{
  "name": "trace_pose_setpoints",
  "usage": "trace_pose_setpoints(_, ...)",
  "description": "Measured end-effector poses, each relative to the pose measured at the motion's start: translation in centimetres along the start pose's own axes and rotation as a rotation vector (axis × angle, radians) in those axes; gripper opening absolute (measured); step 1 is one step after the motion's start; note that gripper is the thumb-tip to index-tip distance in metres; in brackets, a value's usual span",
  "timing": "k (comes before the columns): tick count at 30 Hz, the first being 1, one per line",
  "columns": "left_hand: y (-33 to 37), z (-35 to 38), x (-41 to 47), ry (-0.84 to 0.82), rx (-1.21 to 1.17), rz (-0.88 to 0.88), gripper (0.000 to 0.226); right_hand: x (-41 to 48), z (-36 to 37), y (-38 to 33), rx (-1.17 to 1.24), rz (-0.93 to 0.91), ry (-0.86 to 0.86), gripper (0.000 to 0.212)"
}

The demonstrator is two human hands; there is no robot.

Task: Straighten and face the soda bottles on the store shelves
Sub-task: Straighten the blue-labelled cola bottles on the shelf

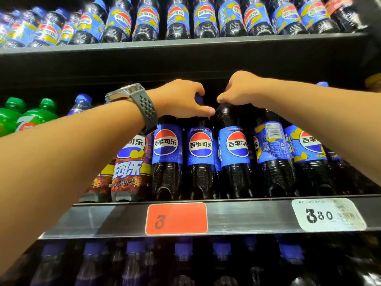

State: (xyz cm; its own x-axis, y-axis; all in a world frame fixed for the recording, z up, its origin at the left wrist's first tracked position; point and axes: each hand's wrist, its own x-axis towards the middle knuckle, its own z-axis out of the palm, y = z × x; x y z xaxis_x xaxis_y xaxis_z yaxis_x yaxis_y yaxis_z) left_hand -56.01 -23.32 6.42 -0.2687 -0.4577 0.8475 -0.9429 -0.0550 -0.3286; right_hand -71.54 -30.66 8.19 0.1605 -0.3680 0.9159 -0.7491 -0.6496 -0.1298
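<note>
Here, on the grey metal middle shelf (pixel 247 215), the left hand (pixel 181 98) closes its grip on the blue cap (pixel 199 99) of a dark, blue-labelled plastic cola bottle (pixel 200 149), while the right hand (pixel 241 89) grips the top of the neighbouring bottle (pixel 235 149) on its right, seemingly so that twisting from above keeps the logos facing the near side.

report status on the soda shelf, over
Left hand grips cola bottle by its cap. Right hand grips neighbouring bottle on top. Both logos face out. Barcode-side bottle just right, unturned.
</note>
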Motion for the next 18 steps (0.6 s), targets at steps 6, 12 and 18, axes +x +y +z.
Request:
trace_pose_setpoints(6, 0.6, 0.4, 1.1, 0.006, 0.044, -0.069, 0.053, -0.2, -0.3, -0.1, -0.026, -0.011, 0.004, 0.042)
trace_pose_setpoints(12, 1.8, 0.6, 2.2, 0.072, 0.028, -0.17, 0.032, -0.6, -0.1, -0.5, -0.141, -0.006, 0.003, 0.043)
trace_pose_setpoints(18, 1.6, 0.3, 2.3, 0.186, -0.233, -0.205, 0.017, -0.7, -0.3, -0.1, 0.023, 0.026, 0.06, 0.045)
